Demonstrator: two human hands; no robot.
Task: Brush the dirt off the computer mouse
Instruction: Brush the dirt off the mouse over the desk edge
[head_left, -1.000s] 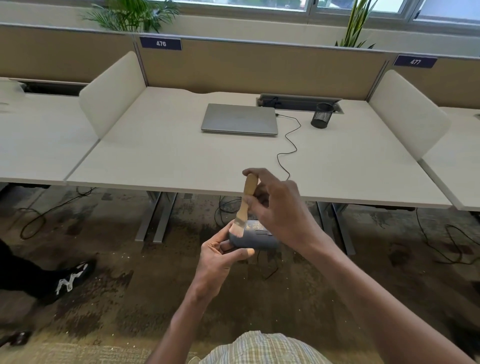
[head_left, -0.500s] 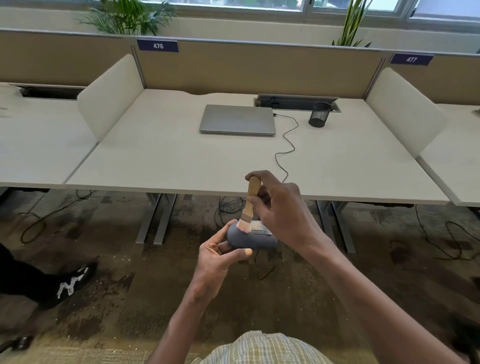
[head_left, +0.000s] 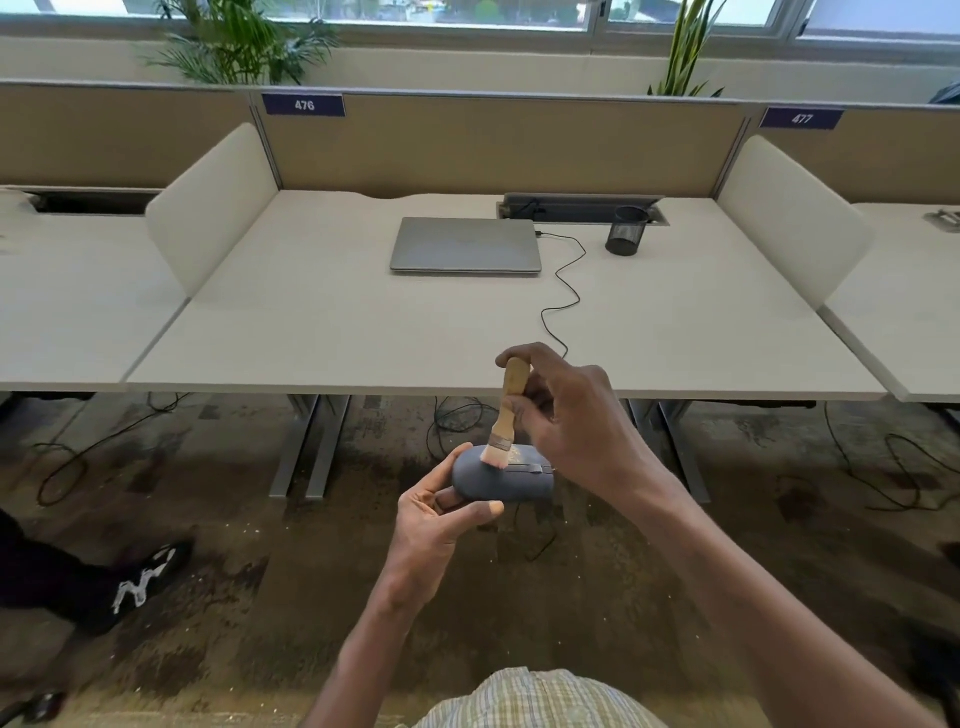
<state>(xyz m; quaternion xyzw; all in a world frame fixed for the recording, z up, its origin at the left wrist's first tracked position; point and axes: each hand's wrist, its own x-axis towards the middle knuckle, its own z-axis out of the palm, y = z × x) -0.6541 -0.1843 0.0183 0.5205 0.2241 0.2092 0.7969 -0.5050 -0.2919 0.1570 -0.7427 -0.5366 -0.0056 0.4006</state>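
A grey-blue computer mouse (head_left: 511, 480) is held in the air in front of the desk edge, over the carpet. My left hand (head_left: 436, 525) grips its near-left end from below, thumb along its front side. My right hand (head_left: 566, 421) pinches the wooden handle of a small brush (head_left: 506, 410), which stands almost upright. The pale bristles press on the top of the mouse near its left half. A patch of light dirt shows on the mouse just right of the bristles.
The white desk (head_left: 363, 338) ahead carries a closed laptop (head_left: 466, 245), a black cable (head_left: 563, 291) and a mesh pen cup (head_left: 627, 230). Desk legs (head_left: 306, 447) and loose cables stand below. Another person's black shoe (head_left: 140, 579) is on the carpet at left.
The brush tip has slid from the mouse's left end onto its top, toward the middle. The left hand keeps its hold on the mouse.
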